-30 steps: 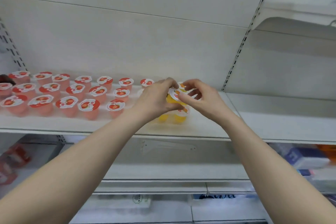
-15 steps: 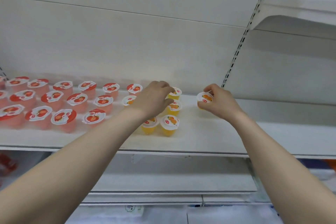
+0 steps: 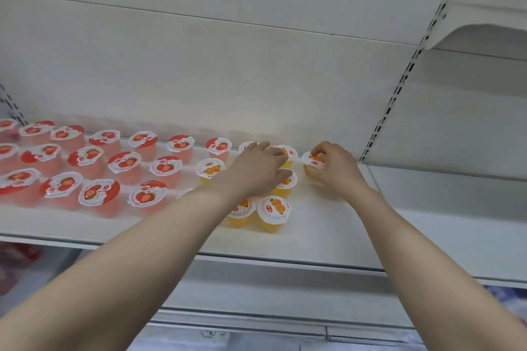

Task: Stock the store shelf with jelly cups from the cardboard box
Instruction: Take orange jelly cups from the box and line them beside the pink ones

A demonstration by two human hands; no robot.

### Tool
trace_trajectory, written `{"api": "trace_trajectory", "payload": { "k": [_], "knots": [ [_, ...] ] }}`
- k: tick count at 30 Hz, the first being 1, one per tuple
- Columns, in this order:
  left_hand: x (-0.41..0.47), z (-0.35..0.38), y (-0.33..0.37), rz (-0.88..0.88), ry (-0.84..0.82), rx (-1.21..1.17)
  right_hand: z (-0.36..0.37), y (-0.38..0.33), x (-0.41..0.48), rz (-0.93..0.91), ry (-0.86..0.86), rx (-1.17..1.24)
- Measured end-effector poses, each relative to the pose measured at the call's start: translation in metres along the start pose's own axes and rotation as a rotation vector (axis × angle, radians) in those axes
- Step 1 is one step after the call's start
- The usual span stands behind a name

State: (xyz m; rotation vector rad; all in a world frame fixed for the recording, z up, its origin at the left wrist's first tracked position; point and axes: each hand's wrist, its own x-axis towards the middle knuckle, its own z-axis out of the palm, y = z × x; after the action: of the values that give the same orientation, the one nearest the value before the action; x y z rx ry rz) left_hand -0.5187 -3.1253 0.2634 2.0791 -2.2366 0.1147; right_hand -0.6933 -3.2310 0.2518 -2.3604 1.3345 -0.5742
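1. On the left side of the shelf (image 3: 328, 242) stand rows of red strawberry cups (image 3: 125, 164), all upright with their lids on top.
2. Next to them, near the middle, is a small bunch of orange jelly cups (image 3: 273, 209). They sit close together, and some touch.
3. The left hand (image 3: 256, 171) lies over the back of that bunch. Its fingers are stretched out almost flat, with the tips on the lids. It does not seem to hold any cup, but its palm hides what is under it.
4. Just to the right, the right hand (image 3: 333, 171) has its fingers curled round one orange cup (image 3: 313, 159), pinching it at the rim. This cup is at the back of the shelf, a little apart from the bunch. I cannot tell if it sits on the shelf yet.
5. The cups look small and light, so one hand is enough. The plastic sides look thin and smooth, so a hard squeeze could dent them.
6. The best place to hold is the stiff rim under the lid, not the foil lid, which could tear.
7. The cardboard box is not in view.
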Motion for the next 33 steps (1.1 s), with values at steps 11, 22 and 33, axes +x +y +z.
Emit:
{"api": "trace_trajectory", "payload": {
  "k": [11,22,33],
  "knots": [
    [-0.002,-0.003,-0.001,0.001,-0.014,-0.043,0.0,-0.002,-0.002,-0.117,0.006,-0.206],
    [-0.073,-0.048,-0.052,0.003,0.289,-0.04,-0.025,-0.081,-0.037,-0.461,0.162,-0.539],
    [-0.291,-0.061,-0.157,-0.117,0.376,0.132,0.065,-0.257,-0.131,-0.759,0.17,-0.527]
  ]
}}
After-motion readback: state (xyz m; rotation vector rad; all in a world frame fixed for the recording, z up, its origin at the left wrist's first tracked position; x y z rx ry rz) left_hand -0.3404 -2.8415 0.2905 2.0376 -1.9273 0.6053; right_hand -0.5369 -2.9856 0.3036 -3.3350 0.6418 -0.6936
